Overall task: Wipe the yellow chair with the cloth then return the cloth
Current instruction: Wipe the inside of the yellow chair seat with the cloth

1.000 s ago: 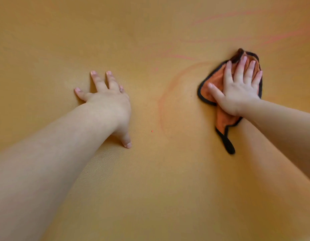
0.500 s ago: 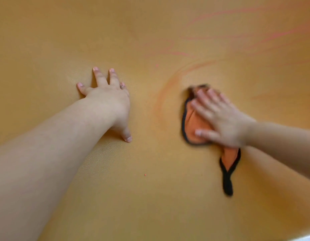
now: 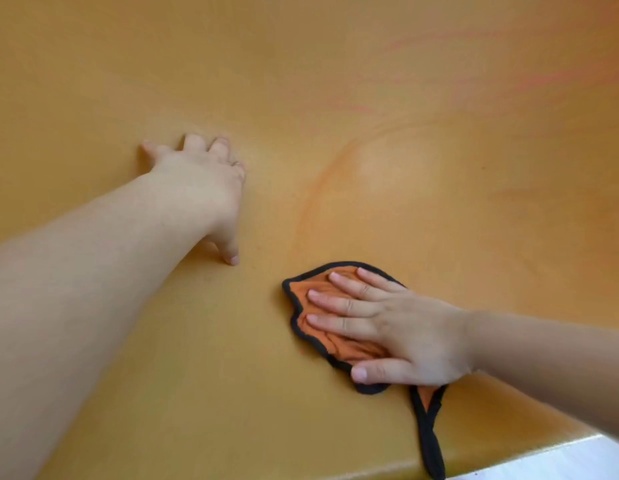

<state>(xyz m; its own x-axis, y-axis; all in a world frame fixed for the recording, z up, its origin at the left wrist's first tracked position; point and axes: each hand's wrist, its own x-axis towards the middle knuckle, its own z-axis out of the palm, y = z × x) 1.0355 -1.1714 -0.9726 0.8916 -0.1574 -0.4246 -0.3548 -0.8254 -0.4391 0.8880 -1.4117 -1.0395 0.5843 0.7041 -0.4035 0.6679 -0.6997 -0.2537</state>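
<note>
A right hand presses an orange, black-edged cloth flat on the yellow chair close to its front edge, fingers straight and slightly spread. The left hand braces on the seat farther back, fingers splayed. Nothing pinches the cloth, so a hard stroke toward the edge could slide it off, where its loose tail hangs over. Reddish streaks beyond the cloth could be missed or smeared wider.

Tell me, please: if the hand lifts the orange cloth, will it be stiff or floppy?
Probably floppy: the cloth wrinkles under the right hand, and its black-edged corner trails limp to the chair edge. Likely light, as flat fingers alone pin it. It may slide easily; the chair looks smooth.
</note>
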